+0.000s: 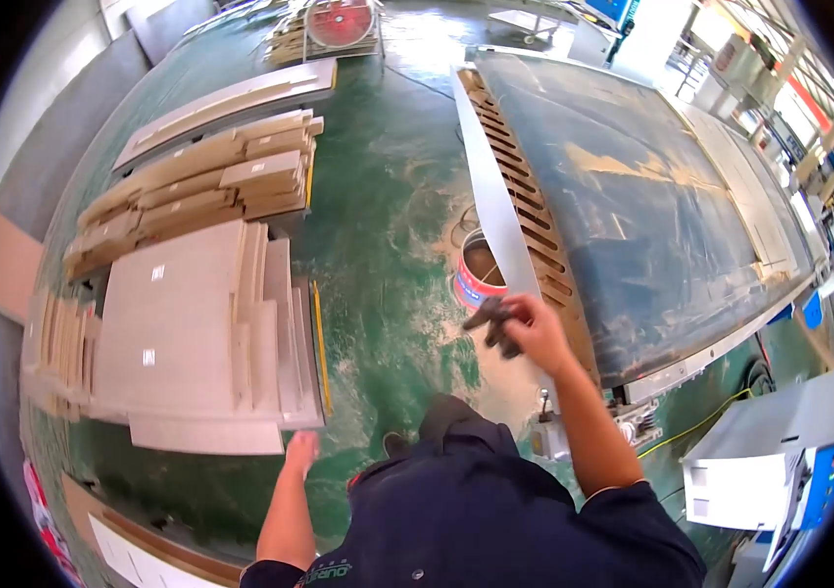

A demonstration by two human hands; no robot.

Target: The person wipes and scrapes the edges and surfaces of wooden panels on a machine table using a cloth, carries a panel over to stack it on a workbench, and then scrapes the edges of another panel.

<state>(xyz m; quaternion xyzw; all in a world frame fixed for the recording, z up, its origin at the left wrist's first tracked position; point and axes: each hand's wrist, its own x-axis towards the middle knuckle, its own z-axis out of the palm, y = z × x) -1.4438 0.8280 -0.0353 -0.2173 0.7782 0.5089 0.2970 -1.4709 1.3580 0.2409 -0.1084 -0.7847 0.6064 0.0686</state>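
My right hand (532,331) is closed on a dark, crumpled work glove (497,323), whose finger-like ends hang from my grip. It is held in front of me, beside the slotted edge of the big machine table and above the bucket's near side. My left hand (302,451) hangs low at my left side, near the front corner of the stack of pale boards (177,314). Its fingers are blurred, and nothing held shows in it. Whether it touches the boards cannot be told.
On my right runs a large dark-topped machine table (623,196) with dust on it. A red and white bucket (476,279) stands on the green floor (378,225) by its edge. More board stacks (201,176) lie along the left. A round fan (339,22) stands far ahead.
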